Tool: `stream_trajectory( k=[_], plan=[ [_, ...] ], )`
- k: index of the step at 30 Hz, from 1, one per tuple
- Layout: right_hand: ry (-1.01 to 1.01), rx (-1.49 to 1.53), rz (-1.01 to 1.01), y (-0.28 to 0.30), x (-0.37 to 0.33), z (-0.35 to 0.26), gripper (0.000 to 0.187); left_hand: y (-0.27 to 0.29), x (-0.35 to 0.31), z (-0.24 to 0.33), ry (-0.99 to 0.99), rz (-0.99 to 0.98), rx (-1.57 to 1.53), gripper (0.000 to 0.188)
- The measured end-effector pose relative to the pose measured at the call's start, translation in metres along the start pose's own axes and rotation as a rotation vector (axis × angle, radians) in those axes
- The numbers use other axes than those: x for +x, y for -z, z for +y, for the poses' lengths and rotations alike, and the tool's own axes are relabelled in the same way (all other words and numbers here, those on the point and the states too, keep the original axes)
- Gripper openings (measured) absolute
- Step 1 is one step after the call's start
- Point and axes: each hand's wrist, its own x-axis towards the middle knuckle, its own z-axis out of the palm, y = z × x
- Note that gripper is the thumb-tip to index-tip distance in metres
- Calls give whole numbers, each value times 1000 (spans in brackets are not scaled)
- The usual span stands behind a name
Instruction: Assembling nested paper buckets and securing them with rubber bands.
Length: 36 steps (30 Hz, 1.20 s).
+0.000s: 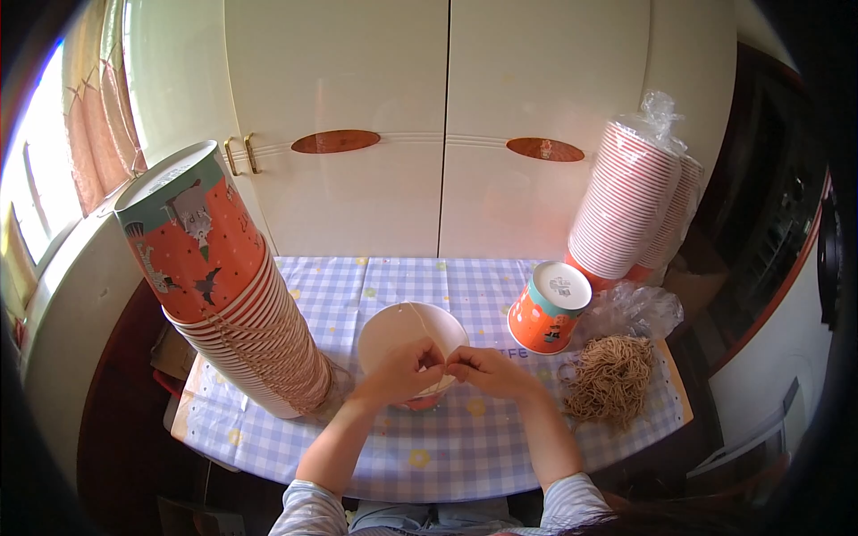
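A white-lined paper bucket [375, 335] stands upright on the table in front of me, its mouth facing up. My left hand [404, 372] is over its near rim, fingers closed in a pinch. Right beside it, fingertips almost touching, my right hand [487, 371] pinches too. A thin beige string [424, 322] runs up from the fingers across the inside of the bucket. Both hands seem to hold this string at the rim; the fingers hide its ends. Only a little of the bucket's orange outside shows below my hands.
At left leans a tall stack of paper buckets [197, 232] with strings down its side. An upside-down orange bucket [547, 313] stands right, near a bundle of beige strings [612, 380], crumpled clear plastic [630, 313] and bagged bucket stacks [621, 201]. White cabinets [357, 71] rise behind the checked tablecloth [447, 464].
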Motion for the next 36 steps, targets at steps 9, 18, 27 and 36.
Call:
stream_trajectory(
  k=[9,18,27,36],
  plan=[
    [18,-18,0,-4,1,0,20,3,-2,8,-26,74,-26,9],
    [19,6,13,-5,1,0,19,7,-1,4,-35,37,-103,9],
    [14,26,53,-5,0,2,19,11,0,-2,-29,-23,-44,9],
    [-38,171,50,-9,0,-5,21,15,-3,5,-13,-14,-36,9]
  ],
)
